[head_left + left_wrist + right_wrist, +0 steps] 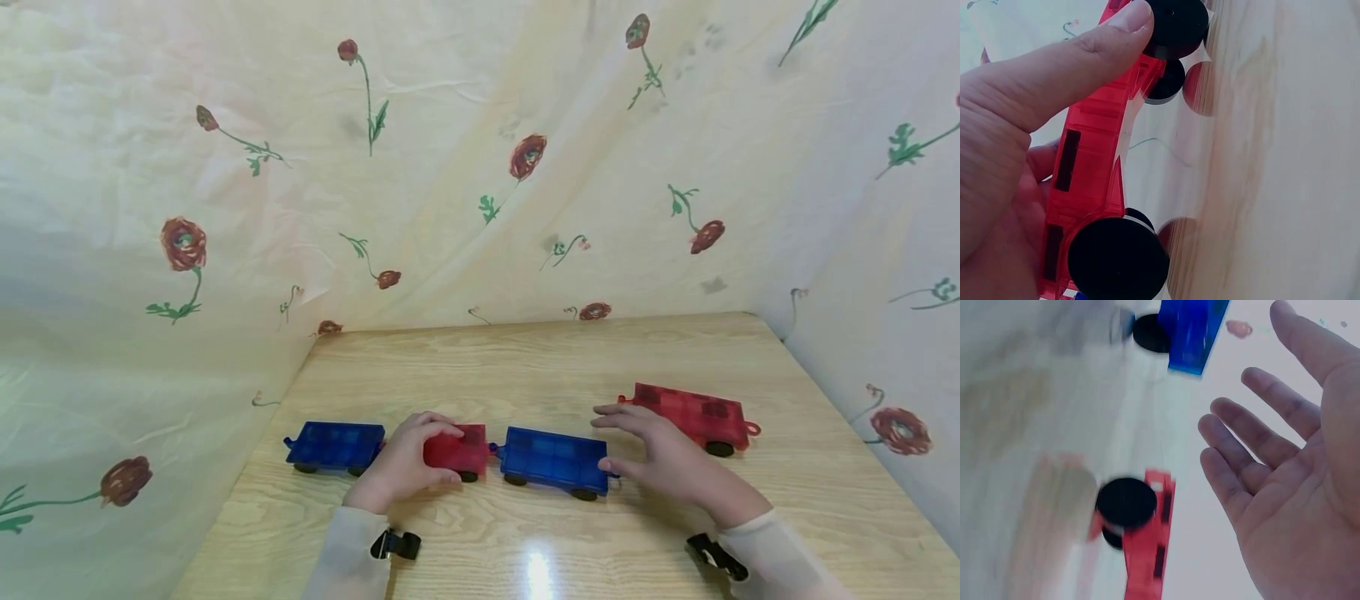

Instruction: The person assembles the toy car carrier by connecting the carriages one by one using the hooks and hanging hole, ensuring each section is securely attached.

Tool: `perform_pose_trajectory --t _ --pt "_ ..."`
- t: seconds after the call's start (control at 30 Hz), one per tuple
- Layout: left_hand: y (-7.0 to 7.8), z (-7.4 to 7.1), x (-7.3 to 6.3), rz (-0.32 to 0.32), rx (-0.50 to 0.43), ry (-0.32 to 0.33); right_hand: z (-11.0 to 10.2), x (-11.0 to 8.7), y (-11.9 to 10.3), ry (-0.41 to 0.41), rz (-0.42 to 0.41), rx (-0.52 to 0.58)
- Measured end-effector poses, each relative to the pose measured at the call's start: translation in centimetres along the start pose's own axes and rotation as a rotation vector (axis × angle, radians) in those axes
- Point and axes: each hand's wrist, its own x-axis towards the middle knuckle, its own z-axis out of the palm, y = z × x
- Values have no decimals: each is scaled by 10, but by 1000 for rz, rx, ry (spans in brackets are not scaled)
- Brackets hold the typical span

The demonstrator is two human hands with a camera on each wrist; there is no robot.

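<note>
My left hand (405, 458) grips a translucent red toy train car (471, 450) by its sides, the thumb along the near side by a black wheel (1116, 259). One blue train car (336, 447) stands left of it, its right end partly behind the hand. Another blue train car (555, 457) is at its right, with their hooks meeting. My right hand (663, 458) is held with fingers spread between that blue car's right end and a second red train car (686, 410). In the right wrist view its fingers (1260, 444) hold nothing.
All the cars stand on a light wood-grain table (480, 533). Pale cloth with red flowers (450, 167) hangs behind the table and along both sides. The second red car sits farther back, angled, with a ring (753, 429) at its right end.
</note>
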Motion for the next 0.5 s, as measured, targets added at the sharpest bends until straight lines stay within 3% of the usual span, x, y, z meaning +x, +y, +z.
perform_pose_trajectory --t 0.27,0.5 --pt "-6 -3 -2 -7 -11 -3 -24 -10 21 144 24 -92" --pt "-8 -7 -4 -17 -16 -3 -43 -24 43 193 88 -119"
